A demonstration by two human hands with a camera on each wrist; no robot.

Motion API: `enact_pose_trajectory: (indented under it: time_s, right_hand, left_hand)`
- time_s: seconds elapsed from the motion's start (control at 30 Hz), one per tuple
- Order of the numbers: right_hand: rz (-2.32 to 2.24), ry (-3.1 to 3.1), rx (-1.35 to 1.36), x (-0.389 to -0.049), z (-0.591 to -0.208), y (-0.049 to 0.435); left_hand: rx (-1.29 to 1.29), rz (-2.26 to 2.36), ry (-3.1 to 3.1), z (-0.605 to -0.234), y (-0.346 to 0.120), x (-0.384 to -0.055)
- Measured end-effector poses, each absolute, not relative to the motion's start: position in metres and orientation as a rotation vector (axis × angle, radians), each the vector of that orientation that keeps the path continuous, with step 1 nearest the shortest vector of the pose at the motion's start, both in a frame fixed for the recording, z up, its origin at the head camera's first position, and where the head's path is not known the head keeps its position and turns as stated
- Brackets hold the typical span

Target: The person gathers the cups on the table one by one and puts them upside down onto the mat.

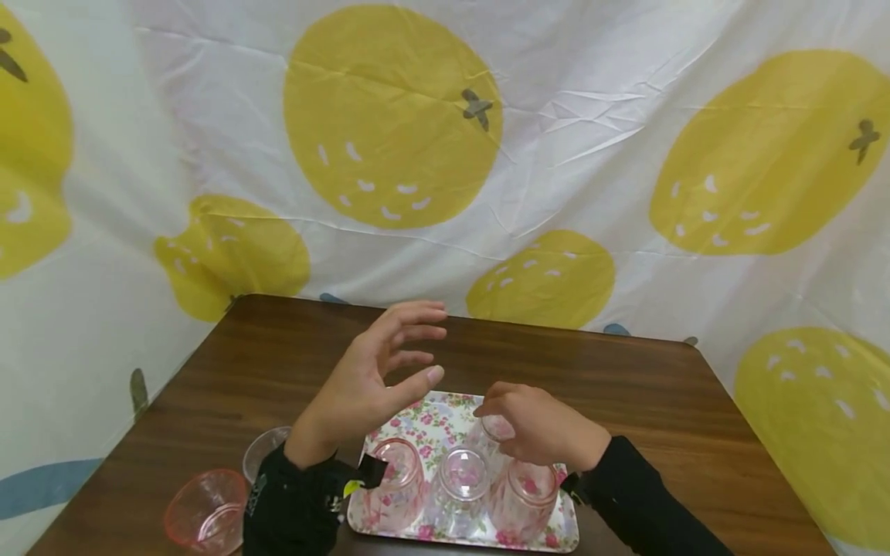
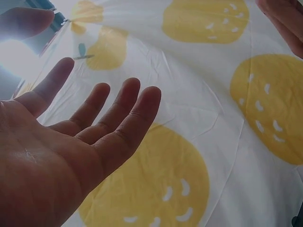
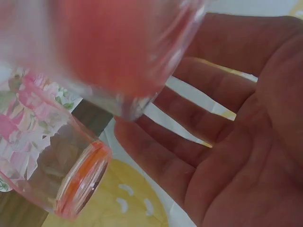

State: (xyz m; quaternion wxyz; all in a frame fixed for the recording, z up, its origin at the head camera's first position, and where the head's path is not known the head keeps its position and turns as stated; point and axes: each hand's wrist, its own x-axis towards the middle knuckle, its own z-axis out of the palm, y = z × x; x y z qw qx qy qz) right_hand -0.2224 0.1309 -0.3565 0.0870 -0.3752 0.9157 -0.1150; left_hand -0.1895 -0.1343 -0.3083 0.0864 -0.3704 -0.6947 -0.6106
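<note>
The right grip [image 1: 545,425] is over glasses [image 1: 464,475] on a tray [image 1: 434,421].

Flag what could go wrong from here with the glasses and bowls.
1. Knock: the right hand is at the rear glass, close behind the front middle glass. A crooked lift could clip it.
2. Slip: I can't tell whether the fingers have a firm hold on the rear glass; a weak one might let it drop.
3. Sleeve: in the head view, the left sleeve partly covers the clear bowl. Lowering that arm could nudge it.
</note>
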Motion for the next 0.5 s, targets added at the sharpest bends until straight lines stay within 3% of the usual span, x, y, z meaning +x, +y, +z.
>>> enact_pose_trajectory:
  time_s: [0.5]
  right_hand:
    - [-0.335, 2.671, -1.042, -0.226, -0.3558, 0.1306]
  left_hand:
    - [-1.081, -1.784, -2.096, -0.3083, -0.1342, -0.1876]
